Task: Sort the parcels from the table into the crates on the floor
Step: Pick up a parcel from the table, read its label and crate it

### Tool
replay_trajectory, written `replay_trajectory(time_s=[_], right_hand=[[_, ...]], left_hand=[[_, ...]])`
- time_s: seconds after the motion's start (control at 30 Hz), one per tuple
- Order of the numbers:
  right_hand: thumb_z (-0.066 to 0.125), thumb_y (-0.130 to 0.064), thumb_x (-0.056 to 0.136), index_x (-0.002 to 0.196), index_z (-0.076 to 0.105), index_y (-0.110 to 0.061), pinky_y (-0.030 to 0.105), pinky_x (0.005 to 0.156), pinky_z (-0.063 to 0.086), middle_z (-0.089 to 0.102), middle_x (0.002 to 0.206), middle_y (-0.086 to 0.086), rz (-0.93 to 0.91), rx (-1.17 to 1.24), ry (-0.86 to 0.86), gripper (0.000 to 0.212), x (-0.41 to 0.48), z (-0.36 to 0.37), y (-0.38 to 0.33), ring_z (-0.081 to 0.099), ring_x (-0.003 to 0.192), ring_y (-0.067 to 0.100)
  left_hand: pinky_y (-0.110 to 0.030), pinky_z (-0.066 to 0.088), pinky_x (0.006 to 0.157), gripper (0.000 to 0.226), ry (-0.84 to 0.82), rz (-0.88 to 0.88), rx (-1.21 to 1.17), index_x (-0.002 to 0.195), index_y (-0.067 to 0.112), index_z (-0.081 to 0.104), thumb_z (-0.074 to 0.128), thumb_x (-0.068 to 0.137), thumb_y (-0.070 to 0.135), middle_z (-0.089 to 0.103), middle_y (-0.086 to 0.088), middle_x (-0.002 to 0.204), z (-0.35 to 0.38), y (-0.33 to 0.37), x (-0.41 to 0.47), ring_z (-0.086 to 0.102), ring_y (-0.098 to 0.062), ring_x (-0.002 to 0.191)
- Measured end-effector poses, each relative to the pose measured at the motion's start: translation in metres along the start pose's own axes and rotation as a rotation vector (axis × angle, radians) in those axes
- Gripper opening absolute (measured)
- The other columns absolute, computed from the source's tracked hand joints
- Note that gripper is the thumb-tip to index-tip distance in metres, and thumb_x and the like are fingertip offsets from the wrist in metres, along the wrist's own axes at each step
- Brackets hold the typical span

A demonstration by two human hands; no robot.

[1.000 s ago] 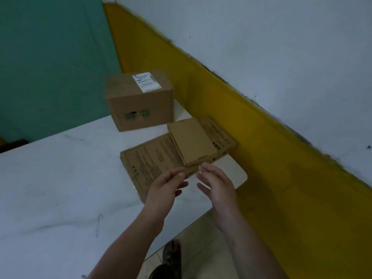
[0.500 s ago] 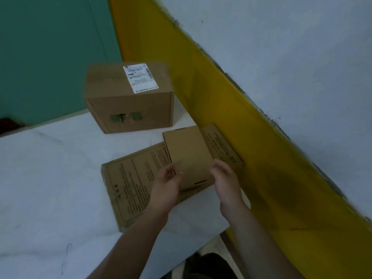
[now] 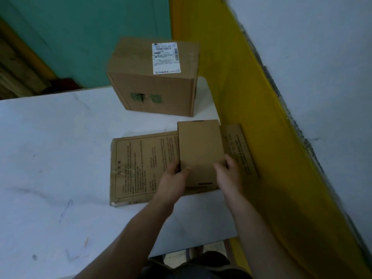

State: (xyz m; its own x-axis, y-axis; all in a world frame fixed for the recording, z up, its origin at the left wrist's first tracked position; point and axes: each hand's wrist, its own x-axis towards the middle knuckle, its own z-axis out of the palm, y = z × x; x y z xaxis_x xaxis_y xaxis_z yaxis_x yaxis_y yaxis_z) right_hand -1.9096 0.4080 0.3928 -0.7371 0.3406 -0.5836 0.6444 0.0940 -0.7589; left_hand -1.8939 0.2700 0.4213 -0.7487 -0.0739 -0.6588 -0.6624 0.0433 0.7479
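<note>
Head view.
A: Which parcel, and where?
B: Small box [image 3: 199, 150], plain brown card. It lies on top of a flat parcel [image 3: 141, 168] near the counter's [image 3: 50, 158] right edge. Left grip [image 3: 173, 182] grasps its left side, thumb on the lid. Right grip [image 3: 229, 174] curls round its right side. Both are holding; neither is released.
A: How will it handle?
B: By the look of it: stiff card, dry, not slippery, likely light. A two-sided hold on the long edges suits it, and one grip would probably do. Contents unknown, so no squeezing the lid. The flat parcel beneath may drag if the box slides rather than lifts.
A: Surface and room?
B: Counter pale, marbled, scuffed with pen marks. Big box [image 3: 155, 77] with a white label stands behind, apart from the other two. Yellow band [image 3: 251, 137] runs low on a white wall [image 3: 312, 57] to the right, green wall [image 3: 90, 37] behind. Crates not in view.
</note>
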Motion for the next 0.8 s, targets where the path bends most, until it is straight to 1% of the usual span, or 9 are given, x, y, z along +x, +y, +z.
replay_trajectory(time_s=[0.07, 0.13, 0.2, 0.37, 0.5, 0.57, 0.63, 0.67, 0.8], right_hand=[[0.054, -0.019, 0.102, 0.156, 0.034, -0.029, 0.04, 0.11, 0.042, 0.038, 0.159, 0.0, -0.043, 0.0, -0.025, 0.059, 0.0, -0.002, 0.002, 0.04, 0.142, 0.024], [0.055, -0.017, 0.101, 0.154, 0.037, -0.032, 0.026, 0.092, 0.048, 0.041, 0.156, -0.003, -0.099, 0.013, -0.044, 0.058, -0.003, -0.006, 0.003, 0.045, 0.135, 0.019], [0.056, -0.016, 0.1, 0.151, 0.039, -0.035, 0.015, 0.076, 0.042, 0.044, 0.151, -0.006, -0.153, 0.042, -0.053, 0.057, -0.009, -0.01, 0.002, 0.047, 0.123, 0.011], [0.059, -0.014, 0.099, 0.147, 0.042, -0.036, 0.015, 0.08, 0.043, 0.05, 0.146, -0.005, -0.27, 0.113, -0.102, 0.055, -0.027, -0.01, -0.005, 0.048, 0.122, 0.01], [0.063, -0.014, 0.096, 0.149, 0.04, -0.032, 0.011, 0.08, 0.044, 0.053, 0.141, -0.012, -0.337, 0.168, -0.141, 0.06, -0.047, 0.003, -0.013, 0.05, 0.115, -0.001], [0.064, -0.015, 0.096, 0.15, 0.04, -0.032, 0.009, 0.078, 0.047, 0.054, 0.141, -0.014, -0.371, 0.173, -0.154, 0.062, -0.06, 0.014, -0.015, 0.051, 0.115, -0.004], [0.065, -0.015, 0.095, 0.15, 0.041, -0.031, 0.008, 0.08, 0.05, 0.055, 0.143, -0.013, -0.406, 0.17, -0.148, 0.063, -0.071, 0.025, -0.015, 0.053, 0.122, -0.001], [0.066, -0.015, 0.095, 0.15, 0.041, -0.031, 0.008, 0.083, 0.05, 0.055, 0.143, -0.011, -0.425, 0.161, -0.141, 0.063, -0.075, 0.03, -0.014, 0.053, 0.125, 0.0], [0.066, -0.018, 0.096, 0.149, 0.043, -0.031, 0.002, 0.081, 0.047, 0.054, 0.141, -0.012, -0.482, 0.114, -0.167, 0.06, -0.093, 0.047, -0.013, 0.052, 0.12, -0.005]], left_hand=[[-0.029, 0.045, 0.09, 0.038, 0.025, 0.016, -0.016, 0.14, 0.029, 0.05, 0.052, 0.102, 0.025, 0.057, 0.008, 0.129, 0.003, -0.001, 0.0, 0.053, -0.012, 0.112], [-0.022, 0.042, 0.075, 0.033, 0.045, 0.032, -0.034, 0.134, 0.029, 0.054, 0.052, 0.102, 0.025, 0.058, 0.013, 0.119, 0.005, -0.002, -0.003, 0.053, -0.004, 0.103], [-0.022, 0.041, 0.071, 0.031, 0.061, 0.036, -0.057, 0.132, 0.027, 0.056, 0.052, 0.101, 0.024, 0.058, 0.012, 0.117, 0.004, -0.004, -0.005, 0.052, -0.005, 0.103], [-0.024, 0.044, 0.078, 0.027, 0.057, 0.075, -0.104, 0.127, 0.023, 0.057, 0.055, 0.1, 0.025, 0.058, 0.004, 0.122, -0.002, -0.007, -0.016, 0.054, -0.011, 0.108], [-0.035, 0.045, 0.096, 0.045, 0.047, 0.111, -0.085, 0.14, 0.03, 0.048, 0.059, 0.097, 0.036, 0.055, 0.004, 0.133, -0.016, -0.007, -0.021, 0.052, -0.015, 0.12], [-0.031, 0.046, 0.09, 0.05, 0.045, 0.126, -0.071, 0.144, 0.033, 0.043, 0.059, 0.097, 0.038, 0.055, 0.005, 0.133, -0.023, -0.005, -0.023, 0.053, -0.015, 0.119], [-0.025, 0.047, 0.08, 0.043, 0.075, 0.169, -0.041, 0.138, 0.034, 0.043, 0.058, 0.098, 0.036, 0.055, 0.005, 0.13, -0.031, -0.001, -0.026, 0.055, -0.012, 0.115], [-0.026, 0.048, 0.082, 0.039, 0.095, 0.202, -0.014, 0.135, 0.036, 0.044, 0.057, 0.098, 0.035, 0.053, 0.006, 0.13, -0.034, -0.001, -0.027, 0.054, -0.011, 0.116], [-0.043, 0.045, 0.108, 0.056, 0.132, 0.272, 0.024, 0.151, 0.036, 0.033, 0.055, 0.1, 0.033, 0.041, 0.008, 0.149, -0.051, -0.001, -0.033, 0.044, -0.015, 0.134]])
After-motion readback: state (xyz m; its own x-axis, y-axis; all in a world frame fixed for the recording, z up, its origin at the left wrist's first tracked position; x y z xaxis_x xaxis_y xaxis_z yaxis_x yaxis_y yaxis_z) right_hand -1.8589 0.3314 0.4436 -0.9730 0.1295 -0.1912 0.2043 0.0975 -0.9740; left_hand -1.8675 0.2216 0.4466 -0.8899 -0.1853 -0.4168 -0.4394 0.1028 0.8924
